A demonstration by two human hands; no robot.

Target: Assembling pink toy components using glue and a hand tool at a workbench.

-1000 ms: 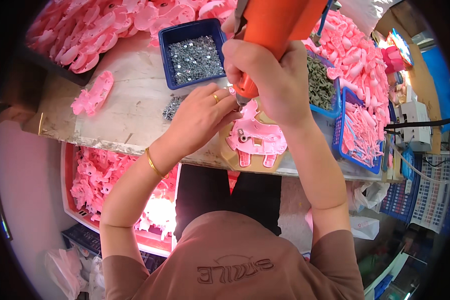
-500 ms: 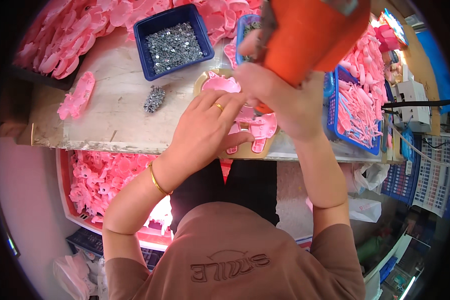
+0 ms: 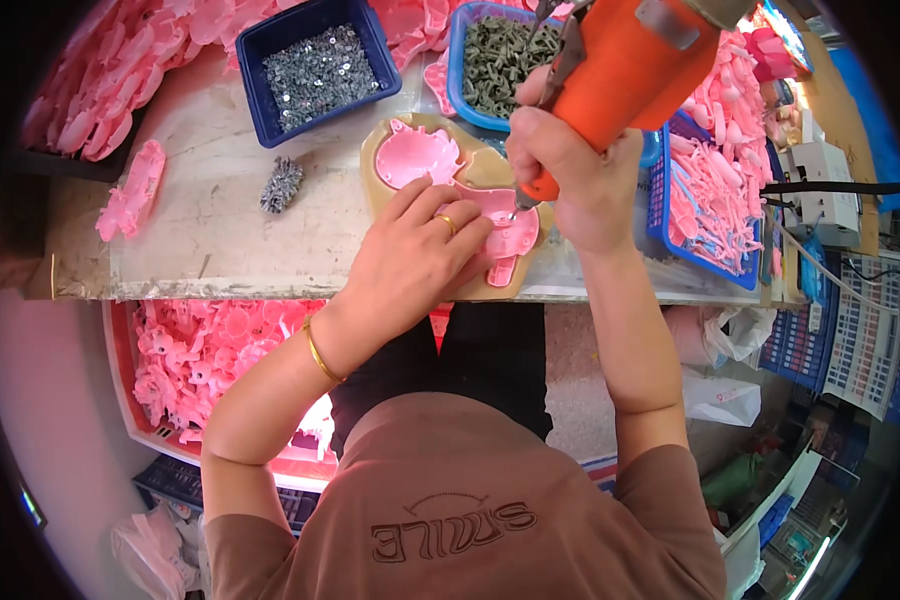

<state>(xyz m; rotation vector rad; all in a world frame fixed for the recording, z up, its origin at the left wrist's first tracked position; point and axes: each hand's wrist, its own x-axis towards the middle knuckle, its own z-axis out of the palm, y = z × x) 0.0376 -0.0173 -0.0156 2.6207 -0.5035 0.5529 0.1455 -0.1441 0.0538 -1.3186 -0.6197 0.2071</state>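
Observation:
A pink plastic shell with rounded lobes lies in a tan holding block near the table's front edge. My left hand rests over its lower left side with bent fingers pressed onto it; the thumb is hidden. In my right hand, fingers wrapped round the grip, is an orange power screwdriver. The tool leans down to the left, and its metal tip meets the shell just right of my left fingertips. Whether a screw sits under the tip is too small to tell.
Behind the block stand a navy bin of small silver screws and a light blue bin of dark small parts. A screw clump and a loose pink piece lie leftward. At right is a blue basket; below, a red-edged crate of pink parts.
The screwdriver and right hand have swung lower, showing the tip on the shell. My left hand has drawn its fingers in over the shell's lower left. The whole view has shifted slightly.

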